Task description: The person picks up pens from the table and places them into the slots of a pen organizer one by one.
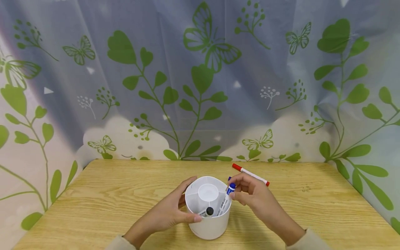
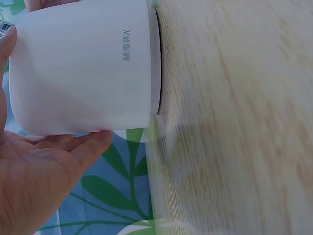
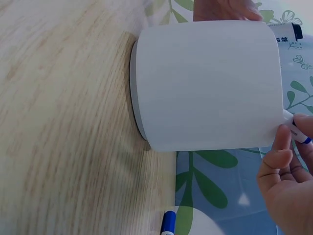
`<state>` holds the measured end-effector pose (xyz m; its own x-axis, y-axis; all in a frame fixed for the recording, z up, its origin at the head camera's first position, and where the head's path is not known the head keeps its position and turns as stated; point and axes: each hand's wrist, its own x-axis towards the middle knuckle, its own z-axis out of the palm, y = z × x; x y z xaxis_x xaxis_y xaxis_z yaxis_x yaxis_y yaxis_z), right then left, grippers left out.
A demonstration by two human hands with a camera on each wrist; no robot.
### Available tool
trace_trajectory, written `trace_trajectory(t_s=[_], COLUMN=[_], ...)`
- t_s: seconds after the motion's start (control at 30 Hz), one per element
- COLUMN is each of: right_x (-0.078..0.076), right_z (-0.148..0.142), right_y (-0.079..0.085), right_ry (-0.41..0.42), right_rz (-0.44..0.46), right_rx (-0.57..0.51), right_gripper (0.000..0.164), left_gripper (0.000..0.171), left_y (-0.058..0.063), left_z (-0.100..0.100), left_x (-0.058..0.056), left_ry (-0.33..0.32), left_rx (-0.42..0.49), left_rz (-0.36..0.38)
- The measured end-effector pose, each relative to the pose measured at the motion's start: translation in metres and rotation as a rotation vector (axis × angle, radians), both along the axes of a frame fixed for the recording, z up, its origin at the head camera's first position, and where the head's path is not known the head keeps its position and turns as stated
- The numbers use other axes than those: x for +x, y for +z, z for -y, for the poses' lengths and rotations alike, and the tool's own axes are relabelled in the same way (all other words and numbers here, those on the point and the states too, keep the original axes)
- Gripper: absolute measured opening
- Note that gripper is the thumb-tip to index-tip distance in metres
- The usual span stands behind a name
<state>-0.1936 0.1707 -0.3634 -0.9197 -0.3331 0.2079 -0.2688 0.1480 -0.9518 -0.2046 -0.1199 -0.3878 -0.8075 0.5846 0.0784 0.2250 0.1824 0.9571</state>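
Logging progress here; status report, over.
Left hand gripping cylindrical white plastic pen holder. Right hand pinching blue-capped white marker, partly inside. No obstruction visible.

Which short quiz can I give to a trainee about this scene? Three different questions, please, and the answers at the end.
1. Choose one. What does the left hand hold?
A) a glass jar
B) the white pen holder
C) a stapler

2. True or false? The red-ended marker lies on the wooden table, outside the white pen holder.

3. Answer in one word. What colour is the upper end of the pinched marker, the one in the right hand?

Key: 1: B. 2: true. 3: blue.
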Motion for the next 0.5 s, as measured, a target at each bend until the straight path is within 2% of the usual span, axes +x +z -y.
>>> trace_trajectory(t_s=[0.33,0.5], right_x=[0.0001,0.0006], right_z=[0.0008,0.0009], right_y=[-0.0030,-0.0042], right_ry=[-0.005,-0.001], right_rz=[-0.004,-0.002], right_rx=[0.003,-0.005], right_gripper=[0.031,0.032], left_gripper=[0.118,0.119], left_y=[0.0002,-0.0010], left_z=[-0.0055,-0.0077], left_x=[0.0004,0.0004], left_ry=[0.020,0.036], left_rx=[-0.004,-0.012], left_rz=[0.030,0.015])
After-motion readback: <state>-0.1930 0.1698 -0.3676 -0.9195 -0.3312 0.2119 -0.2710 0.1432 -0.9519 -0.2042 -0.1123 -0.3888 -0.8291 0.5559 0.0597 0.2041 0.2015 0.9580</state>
